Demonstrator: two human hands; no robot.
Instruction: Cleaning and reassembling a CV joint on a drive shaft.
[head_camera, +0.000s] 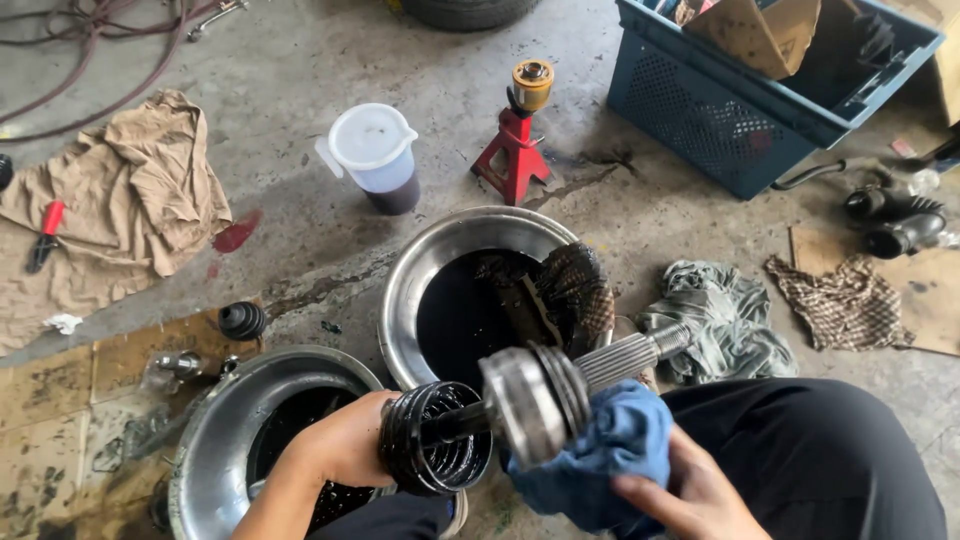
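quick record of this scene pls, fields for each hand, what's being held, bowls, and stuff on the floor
left hand: the left hand grips the black ribbed rubber boot
right hand: the right hand presses a blue rag against the metal joint
held part: splined shaft juts from the joint, tilted up to the right
bowls: two steel basins, far basin and near basin, both holding dark liquid
floor behind: lidded plastic jug, red jack stand, blue crate
floor left: tan cloth with red-handled pliers
floor right: grey rag
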